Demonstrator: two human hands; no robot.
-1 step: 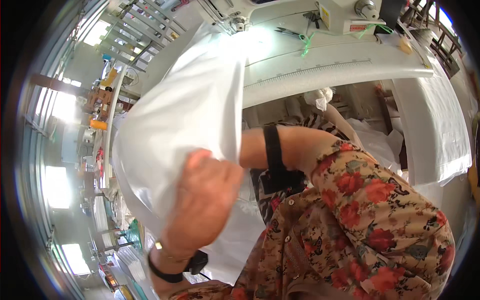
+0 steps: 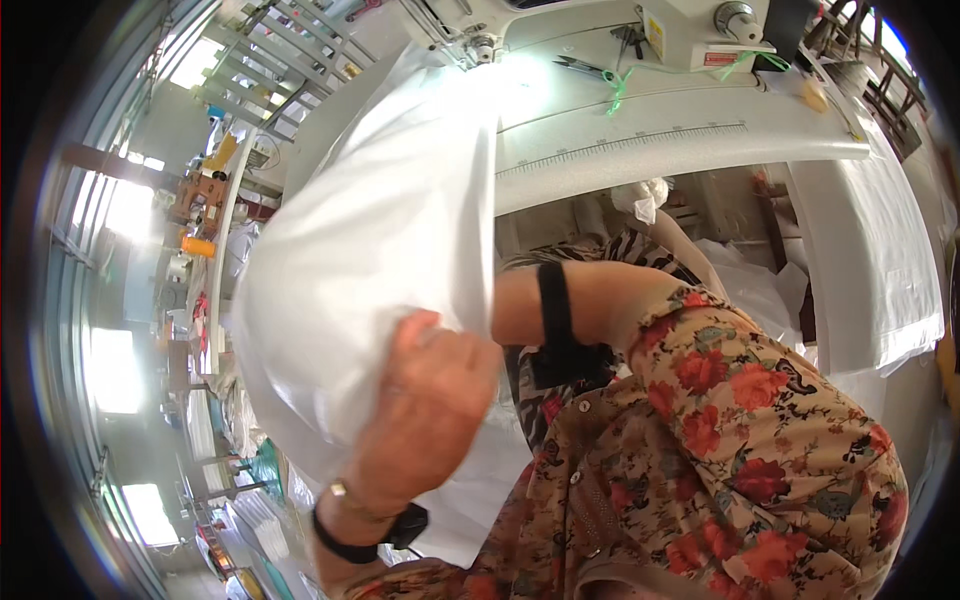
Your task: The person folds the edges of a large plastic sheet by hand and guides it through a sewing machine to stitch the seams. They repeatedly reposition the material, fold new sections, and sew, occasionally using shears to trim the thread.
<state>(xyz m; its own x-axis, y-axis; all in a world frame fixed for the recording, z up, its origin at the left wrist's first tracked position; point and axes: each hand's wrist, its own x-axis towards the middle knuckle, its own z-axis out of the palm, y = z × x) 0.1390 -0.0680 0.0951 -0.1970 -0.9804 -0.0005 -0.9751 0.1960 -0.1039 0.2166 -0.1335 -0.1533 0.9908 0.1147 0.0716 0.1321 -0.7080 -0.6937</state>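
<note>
A large sheet of white cloth (image 2: pixel 350 250) hangs in folds from beneath the sewing machine's head (image 2: pixel 480 45) down toward my lap. My left hand (image 2: pixel 435 400) is closed in a fist, gripping this cloth near its right edge. From the right, my right forearm (image 2: pixel 515 305) reaches behind the cloth and my left hand, so my right hand and its fingers are hidden. The lit needle area lies at the cloth's far end.
On the machine table (image 2: pixel 700 125), marked with a ruler scale, lie dark thread snips (image 2: pixel 582 68) with green thread (image 2: pixel 617 90). Folded white cloth (image 2: pixel 865 260) hangs at the right. A crumpled white piece (image 2: pixel 640 198) sits beyond the table's near edge. Cluttered shelves (image 2: pixel 225 250) stand left.
My left hand has shifted slightly right and toward me, with the cloth it grips. My right forearm has moved slightly right.
</note>
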